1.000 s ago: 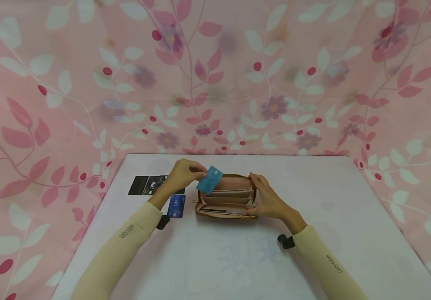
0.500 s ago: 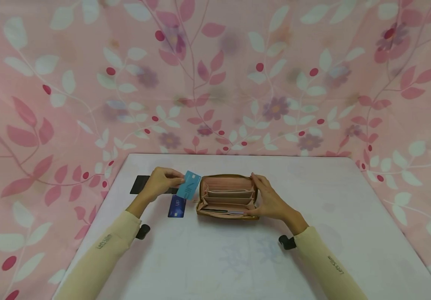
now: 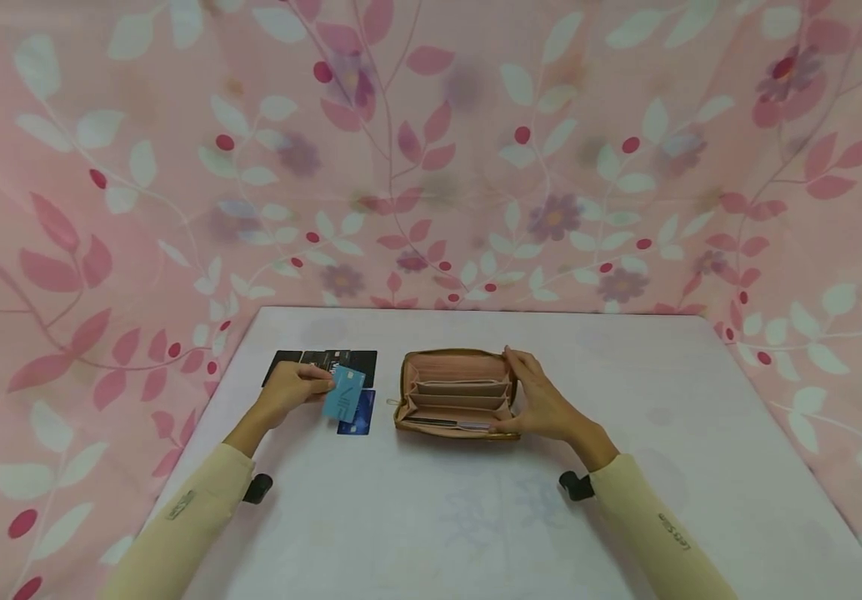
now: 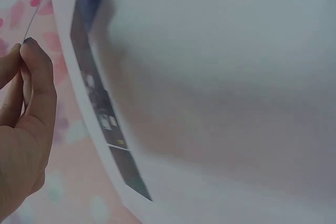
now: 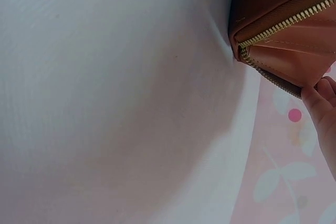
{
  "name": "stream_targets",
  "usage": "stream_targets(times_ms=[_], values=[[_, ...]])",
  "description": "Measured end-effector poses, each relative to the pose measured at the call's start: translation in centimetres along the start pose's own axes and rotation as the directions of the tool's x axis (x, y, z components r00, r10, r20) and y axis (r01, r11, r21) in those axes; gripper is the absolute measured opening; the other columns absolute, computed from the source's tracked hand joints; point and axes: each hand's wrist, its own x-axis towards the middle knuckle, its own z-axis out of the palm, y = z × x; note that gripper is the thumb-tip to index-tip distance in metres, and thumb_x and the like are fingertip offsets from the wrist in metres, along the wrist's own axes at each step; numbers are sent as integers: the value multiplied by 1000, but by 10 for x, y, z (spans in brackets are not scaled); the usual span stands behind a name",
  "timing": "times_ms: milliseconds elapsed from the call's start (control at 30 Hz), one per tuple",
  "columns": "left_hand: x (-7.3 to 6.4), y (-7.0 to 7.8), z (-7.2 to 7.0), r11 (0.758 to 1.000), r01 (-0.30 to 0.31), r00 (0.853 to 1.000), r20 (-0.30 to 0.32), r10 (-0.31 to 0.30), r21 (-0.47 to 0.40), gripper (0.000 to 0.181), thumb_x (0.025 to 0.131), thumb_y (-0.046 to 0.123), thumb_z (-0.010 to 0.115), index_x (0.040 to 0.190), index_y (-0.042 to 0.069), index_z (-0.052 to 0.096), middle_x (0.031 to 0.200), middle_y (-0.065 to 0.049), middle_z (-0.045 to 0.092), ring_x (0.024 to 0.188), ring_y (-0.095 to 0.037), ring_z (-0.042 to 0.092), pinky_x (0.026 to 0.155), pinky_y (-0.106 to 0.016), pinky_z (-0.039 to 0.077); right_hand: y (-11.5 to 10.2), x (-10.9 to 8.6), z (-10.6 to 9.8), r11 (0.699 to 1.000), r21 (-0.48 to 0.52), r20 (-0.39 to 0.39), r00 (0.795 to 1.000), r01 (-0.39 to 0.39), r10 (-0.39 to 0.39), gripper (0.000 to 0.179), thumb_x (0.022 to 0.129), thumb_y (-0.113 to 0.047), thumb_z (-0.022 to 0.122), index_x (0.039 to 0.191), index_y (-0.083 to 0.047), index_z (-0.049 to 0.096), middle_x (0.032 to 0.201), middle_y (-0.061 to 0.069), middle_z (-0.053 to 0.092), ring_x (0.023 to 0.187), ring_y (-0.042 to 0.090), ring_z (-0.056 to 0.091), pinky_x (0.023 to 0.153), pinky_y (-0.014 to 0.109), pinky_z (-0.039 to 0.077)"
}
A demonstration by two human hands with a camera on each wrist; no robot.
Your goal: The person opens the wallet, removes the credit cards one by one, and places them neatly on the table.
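In the head view my left hand (image 3: 281,396) pinches a light blue card (image 3: 344,397) by its left edge, thumb against fingers. That card overlaps a dark blue VIP card (image 3: 362,422) from this angle. In the left wrist view the pinched card (image 4: 39,6) is seen edge-on as a thin line, raised off the table. My right hand (image 3: 542,402) grips the right side of an unzipped wallet (image 3: 461,365), spreading it wide. Cards (image 3: 468,425) stand in the wallet's front slot. The right wrist view shows the thumb and fingers on the wallet's zipped edge (image 5: 275,80).
A row of black cards (image 3: 363,367) lies behind the left hand, partly covered by it. The white table (image 3: 476,517) has its far edge against a pink floral cloth (image 3: 476,150). Dark wrist cameras (image 3: 576,485) hang below the sleeves.
My left hand has carried the light blue card leftward and toward me, from above the wallet's left side to over the dark blue card. The right hand and wallet have stayed in place.
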Motion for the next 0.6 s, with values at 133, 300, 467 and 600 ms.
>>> stream_targets(times_ms=[133, 300, 467, 600], values=[[1, -16, -8, 999, 46, 999, -23, -46, 18, 26, 86, 11, 74, 105, -8, 71, 97, -14, 72, 80, -20, 69, 76, -36, 57, 2, 1, 1, 1000, -17, -2, 1000, -6, 6, 128, 66, -53, 85, 157, -12, 4, 151, 10, 23, 122, 22, 34, 103, 48, 37], [2, -28, -13, 994, 99, 994, -41, -97, 40, 27, 87, 12, 73, 106, -8, 71, 97, -15, 72, 74, -18, 69, 71, -31, 57, 5, 1, 0, 1000, -21, -5, 1000, -7, 7, 130, 65, -55, 85, 157, -12, 4, 152, 10, 22, 126, 21, 32, 105, 49, 36], [0, -37, -16, 988, 150, 987, -64, -148, 26, 30, 88, 9, 72, 110, -12, 68, 101, -19, 71, 72, -15, 69, 68, -28, 57, 6, 2, 1, 1000, -12, -2, 1000, -6, 6, 130, 65, -56, 85, 157, -12, 5, 152, 8, 21, 127, 22, 32, 105, 50, 35], [-2, -43, -18, 986, 162, 984, -86, -158, 38, 29, 88, 10, 71, 108, -11, 69, 99, -18, 71, 71, -15, 69, 66, -27, 57, 6, 3, 3, 1000, -4, 1, 1000, -9, 9, 130, 65, -54, 86, 157, -12, 4, 153, 8, 21, 127, 22, 31, 105, 51, 35]])
